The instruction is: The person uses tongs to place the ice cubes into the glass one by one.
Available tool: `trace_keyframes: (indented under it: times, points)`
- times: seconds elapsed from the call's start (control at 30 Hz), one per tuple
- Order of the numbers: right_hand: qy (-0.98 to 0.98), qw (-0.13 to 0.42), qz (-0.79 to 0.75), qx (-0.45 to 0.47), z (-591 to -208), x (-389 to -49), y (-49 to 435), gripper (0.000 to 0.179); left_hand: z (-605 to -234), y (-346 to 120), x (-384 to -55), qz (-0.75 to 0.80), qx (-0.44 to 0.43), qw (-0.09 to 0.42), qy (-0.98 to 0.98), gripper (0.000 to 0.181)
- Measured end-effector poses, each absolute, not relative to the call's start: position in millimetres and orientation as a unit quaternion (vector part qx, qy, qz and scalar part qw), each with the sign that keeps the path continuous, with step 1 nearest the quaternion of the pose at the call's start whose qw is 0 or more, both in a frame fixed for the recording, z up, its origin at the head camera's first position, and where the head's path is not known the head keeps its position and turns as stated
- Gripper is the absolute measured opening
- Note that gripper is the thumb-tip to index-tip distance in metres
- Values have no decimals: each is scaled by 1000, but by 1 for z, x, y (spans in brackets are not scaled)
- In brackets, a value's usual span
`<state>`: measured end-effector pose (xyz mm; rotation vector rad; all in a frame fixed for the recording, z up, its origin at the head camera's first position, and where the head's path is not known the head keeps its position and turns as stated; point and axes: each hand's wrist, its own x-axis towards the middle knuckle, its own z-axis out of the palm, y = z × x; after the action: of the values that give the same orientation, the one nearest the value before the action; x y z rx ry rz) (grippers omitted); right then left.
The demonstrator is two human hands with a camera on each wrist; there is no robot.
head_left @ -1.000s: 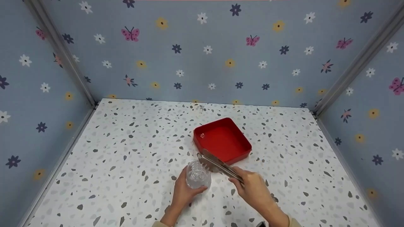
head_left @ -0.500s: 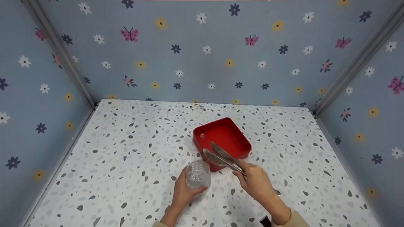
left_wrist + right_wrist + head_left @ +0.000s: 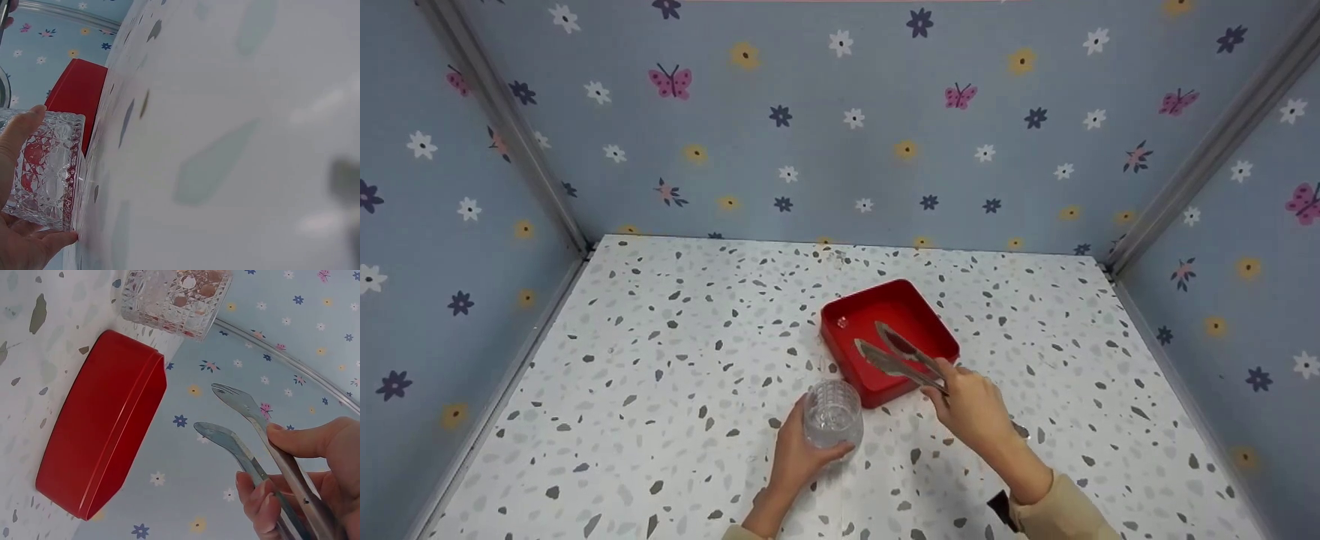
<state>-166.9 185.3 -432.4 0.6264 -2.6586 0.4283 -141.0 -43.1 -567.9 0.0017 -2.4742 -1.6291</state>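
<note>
In the head view my left hand (image 3: 799,454) grips a clear cut-glass tumbler (image 3: 832,424) standing on the table. Its patterned wall (image 3: 50,169) shows between thumb and fingers in the left wrist view. My right hand (image 3: 975,409) holds metal tongs (image 3: 896,358), their tips apart with nothing visible between them. Those tips hang over the near part of a red square tray (image 3: 851,364). In the tray's left corner lies a small clear piece (image 3: 842,322). The right wrist view shows thumb and fingers around the tong arms (image 3: 264,478).
White speckled tabletop (image 3: 660,390) surrounds the tray and tumbler. Blue flowered panels (image 3: 840,120) rise at the back and both sides. A small shiny object (image 3: 1020,429) lies partly hidden beside the right forearm, and a dark piece (image 3: 1001,510) shows by the right sleeve.
The tongs have moved right from the tumbler's mouth to over the red tray, and their tips have spread apart. The left hand and tumbler have stayed in place.
</note>
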Motion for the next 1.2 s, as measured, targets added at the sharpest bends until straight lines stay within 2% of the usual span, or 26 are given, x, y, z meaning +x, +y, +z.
trace_keyframes:
  times: [0.43, 0.67, 1.0, 1.2]
  points:
    - [-963, 166, 117, 179, -441, -194, 186, 29, -568, -43, -140, -548, -8, 107, -829, 99]
    - [-964, 172, 94, 177, -451, -209, 183, 29, -569, -43, -142, -537, -12, 117, -835, 100]
    - [-971, 141, 87, 174, -456, -229, 175, 28, -570, -43, -141, -537, -1, 108, -837, 99]
    - [-969, 149, 72, 186, -461, -239, 168, 29, -570, -44, -141, -540, -5, 116, -834, 100]
